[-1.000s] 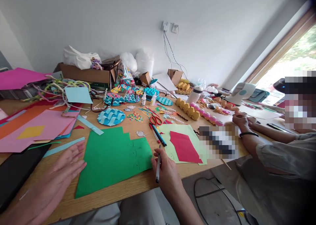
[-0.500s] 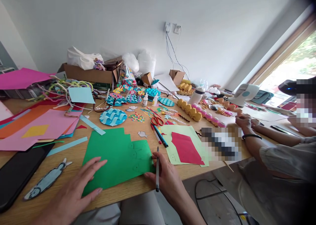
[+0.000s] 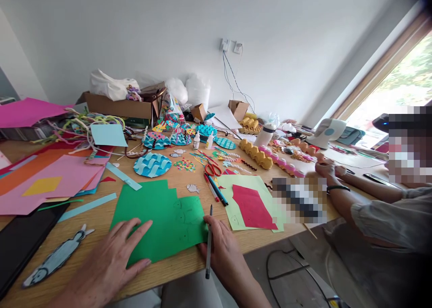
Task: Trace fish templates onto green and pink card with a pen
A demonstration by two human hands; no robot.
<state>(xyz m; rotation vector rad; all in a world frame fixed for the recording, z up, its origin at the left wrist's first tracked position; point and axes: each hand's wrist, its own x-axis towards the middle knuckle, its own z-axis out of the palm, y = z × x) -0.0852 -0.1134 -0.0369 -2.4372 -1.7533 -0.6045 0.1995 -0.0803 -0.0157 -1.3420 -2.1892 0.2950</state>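
Note:
A sheet of green paper (image 3: 151,218) with a notched top edge and faint pen drawings on its right part lies before me at the table's front edge. My left hand (image 3: 114,249) is spread over its lower left side, fingers apart. At the right edge of the sheet, my right hand (image 3: 224,249) holds a pen (image 3: 208,247) with its tip pointing away from me. The thumb and fingers of that hand also touch the paper's edge. To the left lies a blue-grey paper fish cut-out (image 3: 56,258).
Right of the sheet lie light green paper (image 3: 224,195) and red paper (image 3: 253,206). Scissors (image 3: 213,169) and markers (image 3: 216,190) are behind. A black phone (image 3: 23,245) and stacked coloured paper (image 3: 67,175) lie left. Another person's hands (image 3: 327,169) work at the right.
My left hand has slid a little right and farther onto the green paper. My right hand has shifted slightly, still with the pen. The view has turned a little.

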